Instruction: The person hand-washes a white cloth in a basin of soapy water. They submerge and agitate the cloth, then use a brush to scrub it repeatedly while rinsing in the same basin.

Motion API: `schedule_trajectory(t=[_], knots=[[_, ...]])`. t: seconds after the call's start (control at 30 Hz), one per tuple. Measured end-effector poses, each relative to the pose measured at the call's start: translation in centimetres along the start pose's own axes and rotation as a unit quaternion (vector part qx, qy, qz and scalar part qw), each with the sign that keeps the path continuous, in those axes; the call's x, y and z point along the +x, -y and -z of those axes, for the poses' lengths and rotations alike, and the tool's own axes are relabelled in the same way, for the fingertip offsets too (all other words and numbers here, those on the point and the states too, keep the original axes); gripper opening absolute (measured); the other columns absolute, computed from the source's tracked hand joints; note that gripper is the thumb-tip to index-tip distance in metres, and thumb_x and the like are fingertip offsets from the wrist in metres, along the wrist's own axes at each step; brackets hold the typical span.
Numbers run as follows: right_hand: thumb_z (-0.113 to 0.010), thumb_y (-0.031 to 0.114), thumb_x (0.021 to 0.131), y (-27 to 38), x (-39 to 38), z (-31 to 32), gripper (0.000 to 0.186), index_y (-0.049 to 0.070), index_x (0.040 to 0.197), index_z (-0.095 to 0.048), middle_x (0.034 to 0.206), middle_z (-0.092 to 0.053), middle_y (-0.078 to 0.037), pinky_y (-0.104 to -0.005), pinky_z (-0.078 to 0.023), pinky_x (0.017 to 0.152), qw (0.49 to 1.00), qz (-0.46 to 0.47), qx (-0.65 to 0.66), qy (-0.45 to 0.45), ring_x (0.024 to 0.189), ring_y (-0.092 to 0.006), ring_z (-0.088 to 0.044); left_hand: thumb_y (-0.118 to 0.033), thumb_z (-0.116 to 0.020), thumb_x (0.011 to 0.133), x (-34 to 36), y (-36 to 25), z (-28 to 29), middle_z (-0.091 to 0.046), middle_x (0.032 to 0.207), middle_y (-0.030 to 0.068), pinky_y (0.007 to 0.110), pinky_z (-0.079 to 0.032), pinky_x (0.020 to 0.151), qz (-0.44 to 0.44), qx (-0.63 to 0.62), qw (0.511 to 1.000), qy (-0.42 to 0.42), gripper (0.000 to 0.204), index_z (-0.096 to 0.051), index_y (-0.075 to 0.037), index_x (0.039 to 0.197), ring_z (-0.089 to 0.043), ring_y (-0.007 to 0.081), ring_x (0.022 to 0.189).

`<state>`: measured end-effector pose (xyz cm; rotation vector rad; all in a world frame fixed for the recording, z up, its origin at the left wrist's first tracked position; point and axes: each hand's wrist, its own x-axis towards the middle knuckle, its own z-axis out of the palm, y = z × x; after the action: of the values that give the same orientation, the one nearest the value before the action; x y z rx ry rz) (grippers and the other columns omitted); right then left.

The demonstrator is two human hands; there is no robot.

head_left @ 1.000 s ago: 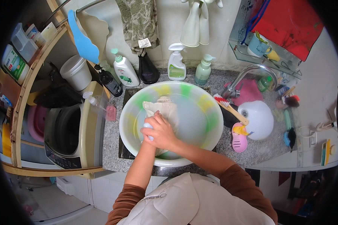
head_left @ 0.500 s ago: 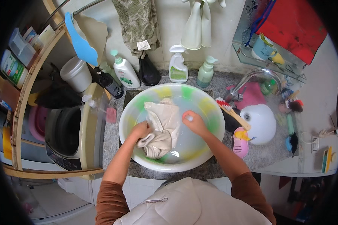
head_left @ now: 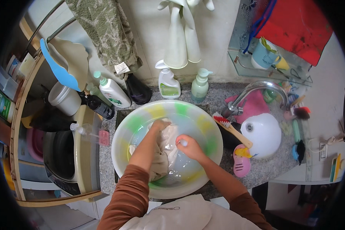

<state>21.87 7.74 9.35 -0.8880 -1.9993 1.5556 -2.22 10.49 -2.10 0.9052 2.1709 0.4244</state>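
A wide basin (head_left: pixel 120 174) with green and yellow patches holds water and a wet beige cloth (head_left: pixel 168 143), a bunched garment or towel whose kind I cannot make out. My left hand (head_left: pixel 160 125) lies on the cloth's far end, fingers stretched out to the right. Its forearm hides part of the cloth. Just right of the cloth, my right hand (head_left: pixel 191 148) is closed around a small white piece (head_left: pixel 183 142) that looks like soap; most of it is inside the fist.
Bottles line the wall, among them a white spray bottle (head_left: pixel 168 82) and a green pump bottle (head_left: pixel 200 86). Right of the basin are a wooden-handled brush (head_left: pixel 237 134), a pink soap dish (head_left: pixel 241 163), a white round object (head_left: pixel 262 138) and a curved tap (head_left: pixel 253 88). A washing machine (head_left: pixel 87 149) stands left.
My left hand has moved from the cloth's left side to its far end. The right hand keeps its grip on the white piece, beside the cloth. The whole view has shifted and tilted slightly.
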Motion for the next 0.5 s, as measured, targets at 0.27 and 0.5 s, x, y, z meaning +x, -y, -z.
schedule_trajectory(t=[0.27,0.5], knots=[[-0.056,0.017,0.084,1.3,1.3,1.6,0.014,0.010,0.097,-0.055,0.093,-0.056,0.001,-0.0254,-0.044,0.067,0.945,-0.160,0.255,-0.131,0.080,-0.0108,-0.053,-0.020,-0.072,0.075,-14.0,-2.7,6.2,-0.064,0.088,0.0014,0.024,-0.046,0.068,-0.149,-0.306,0.939,0.042,0.027,-0.063,-0.001,0.091,-0.057,0.0076,0.075],[-0.063,0.016,0.075,10.1,1.7,-5.1,0.022,0.003,0.092,-0.058,0.094,-0.056,-0.010,-0.0313,-0.044,0.075,0.924,0.287,-0.061,-0.247,0.080,-0.0241,-0.056,-0.036,-0.046,0.092,-19.7,-3.8,5.4,-0.059,0.100,0.0051,0.029,-0.044,0.083,-0.156,-0.731,0.657,0.102,0.033,-0.053,-0.008,0.109,-0.056,0.0151,0.090]])
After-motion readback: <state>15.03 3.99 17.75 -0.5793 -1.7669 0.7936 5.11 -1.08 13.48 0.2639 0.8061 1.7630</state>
